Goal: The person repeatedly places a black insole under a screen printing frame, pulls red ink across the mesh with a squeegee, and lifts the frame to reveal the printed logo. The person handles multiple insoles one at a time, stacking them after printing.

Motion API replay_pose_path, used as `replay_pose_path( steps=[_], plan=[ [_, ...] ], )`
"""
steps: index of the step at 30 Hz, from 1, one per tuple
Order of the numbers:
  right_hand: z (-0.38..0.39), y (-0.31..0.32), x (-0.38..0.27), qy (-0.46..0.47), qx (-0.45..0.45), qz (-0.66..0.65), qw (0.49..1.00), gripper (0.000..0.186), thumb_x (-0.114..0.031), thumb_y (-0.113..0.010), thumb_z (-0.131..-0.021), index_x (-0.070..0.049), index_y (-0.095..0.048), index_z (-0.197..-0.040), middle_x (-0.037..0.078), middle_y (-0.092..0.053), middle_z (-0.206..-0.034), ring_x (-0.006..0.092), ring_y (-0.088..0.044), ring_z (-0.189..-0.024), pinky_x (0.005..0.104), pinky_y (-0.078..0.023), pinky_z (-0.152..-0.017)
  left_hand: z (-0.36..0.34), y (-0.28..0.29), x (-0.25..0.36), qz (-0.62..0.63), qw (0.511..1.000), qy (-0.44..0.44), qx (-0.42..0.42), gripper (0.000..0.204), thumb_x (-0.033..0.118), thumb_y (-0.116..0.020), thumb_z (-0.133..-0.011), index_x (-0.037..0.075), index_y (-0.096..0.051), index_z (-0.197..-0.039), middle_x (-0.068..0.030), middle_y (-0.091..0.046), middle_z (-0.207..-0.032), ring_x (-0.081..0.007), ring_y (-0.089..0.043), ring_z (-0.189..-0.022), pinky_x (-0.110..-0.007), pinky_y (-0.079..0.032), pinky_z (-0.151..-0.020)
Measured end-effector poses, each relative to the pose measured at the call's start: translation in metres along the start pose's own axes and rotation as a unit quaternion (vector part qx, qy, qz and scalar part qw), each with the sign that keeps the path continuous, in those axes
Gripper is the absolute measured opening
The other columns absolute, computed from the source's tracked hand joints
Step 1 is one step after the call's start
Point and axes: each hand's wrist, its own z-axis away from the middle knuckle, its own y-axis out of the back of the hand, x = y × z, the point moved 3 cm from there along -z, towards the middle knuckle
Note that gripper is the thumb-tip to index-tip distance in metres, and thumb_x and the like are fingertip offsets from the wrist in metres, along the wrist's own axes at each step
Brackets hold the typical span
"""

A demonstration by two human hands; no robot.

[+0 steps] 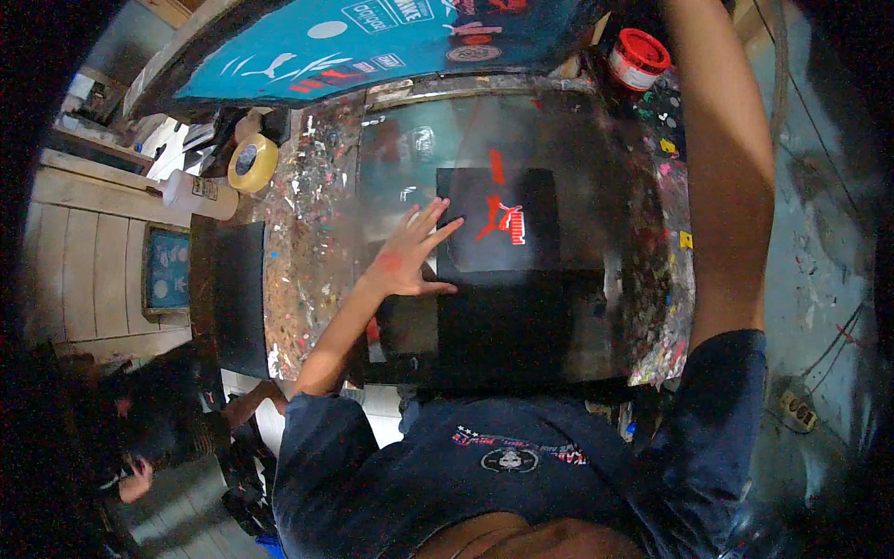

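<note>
My left hand [411, 250] lies with fingers spread on a glossy clear sheet or plate [391, 158], at the left edge of a black square piece [531, 250] bearing a red and white animal-shaped print [503, 222]. A darker black area shows below that piece; I cannot tell if it is separate. My right arm [726, 205] reaches up along the right side and out of the top of the view, so that hand is hidden. Above the board stands a raised blue printing screen [279, 65] in a worn frame, carrying white and red designs.
A red tub [640, 58] sits at the upper right, a yellow tape roll [251, 163] and plastic bottle [199, 197] at the left, on the paint-spattered bench [307, 149]. A black board [228, 298] stands left. Another person's hand [137, 480] shows lower left. A socket strip [796, 407] is right.
</note>
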Motion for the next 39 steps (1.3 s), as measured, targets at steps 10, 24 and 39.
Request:
replay_pose_path(
  steps=[10, 24, 39],
  plan=[
    [-0.006, -0.005, 0.003, -0.004, 0.010, -0.016, 1.000, 0.077, -0.062, -0.089, -0.063, 0.003, -0.077, -0.102, 0.021, -0.076, -0.101, 0.0318, -0.072, -0.091, 0.0394, -0.055, -0.083, 0.004, 0.000, 0.000, 0.009, 1.000, 0.001, 0.014, 0.113, 0.063, -0.085, -0.069, 0.014, -0.038, -0.159, -0.0205, -0.028, -0.167, -0.0378, -0.026, -0.155, -0.056, -0.021, -0.126],
    [-0.007, -0.003, 0.007, 0.013, 0.022, -0.029, 0.999, 0.070, -0.058, -0.091, -0.064, 0.002, -0.079, -0.100, 0.018, -0.077, -0.097, 0.0285, -0.072, -0.087, 0.0369, -0.055, -0.081, -0.001, 0.001, -0.001, -0.006, 1.000, 0.008, -0.004, 0.115, 0.065, -0.085, -0.068, 0.014, -0.037, -0.159, -0.0197, -0.029, -0.167, -0.0369, -0.025, -0.156, -0.053, -0.020, -0.127],
    [-0.003, 0.007, 0.004, 0.012, -0.035, -0.071, 0.997, 0.079, -0.059, -0.090, -0.061, 0.005, -0.076, -0.106, 0.022, -0.076, -0.104, 0.0324, -0.072, -0.094, 0.0398, -0.055, -0.087, -0.022, 0.001, 0.028, 0.023, 0.988, 0.034, 0.152, 0.082, 0.047, -0.077, -0.086, 0.009, -0.049, -0.152, -0.0198, -0.048, -0.155, -0.0361, -0.045, -0.143, -0.049, -0.037, -0.117]
  ],
)
